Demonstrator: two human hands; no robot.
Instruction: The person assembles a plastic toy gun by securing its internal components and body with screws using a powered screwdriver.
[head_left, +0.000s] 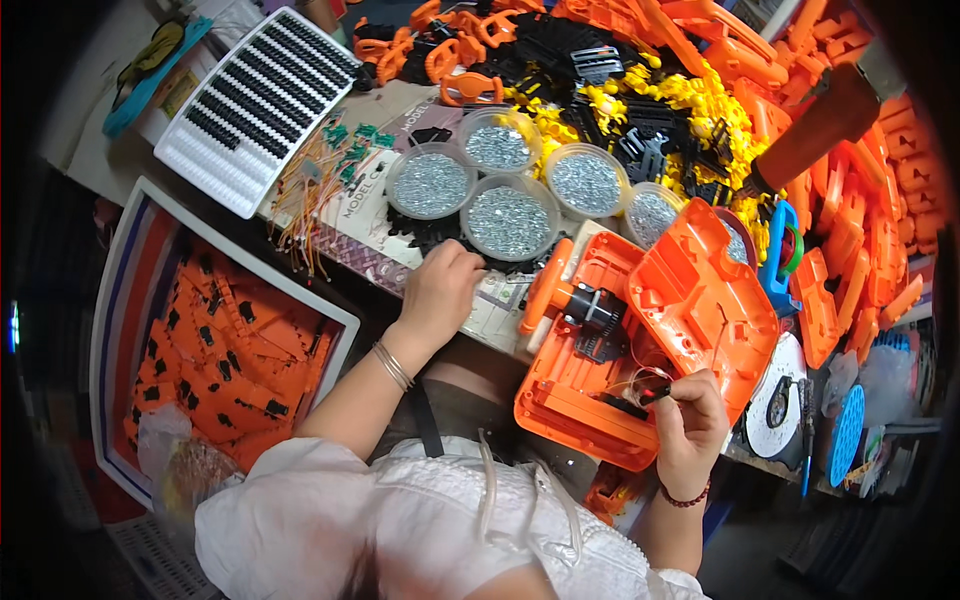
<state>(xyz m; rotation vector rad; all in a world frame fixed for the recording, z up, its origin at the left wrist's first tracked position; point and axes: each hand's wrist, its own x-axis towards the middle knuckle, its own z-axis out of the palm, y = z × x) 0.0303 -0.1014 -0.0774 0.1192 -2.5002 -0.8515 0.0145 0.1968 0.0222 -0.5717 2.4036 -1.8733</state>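
An orange plastic housing (560,410) lies at the front edge of the table, with a black motor-like part (594,310) and thin wires inside. Its other orange half (715,290) leans over the right side. My right hand (692,415) pinches a small black part (655,393) with wires at the housing's near right side. Farther left, my left hand (443,287) rests with curled fingers by small black pieces (425,230) below the tubs. Its fingertips are hidden, so what it holds cannot be seen.
Several clear tubs of silvery screws (510,218) stand behind the housing. A white tray of black pieces (260,110) and loose wires (305,210) lie left. A crate of orange parts (240,330) stands lower left. Yellow and black parts (690,130) and orange shells (850,220) pile up behind.
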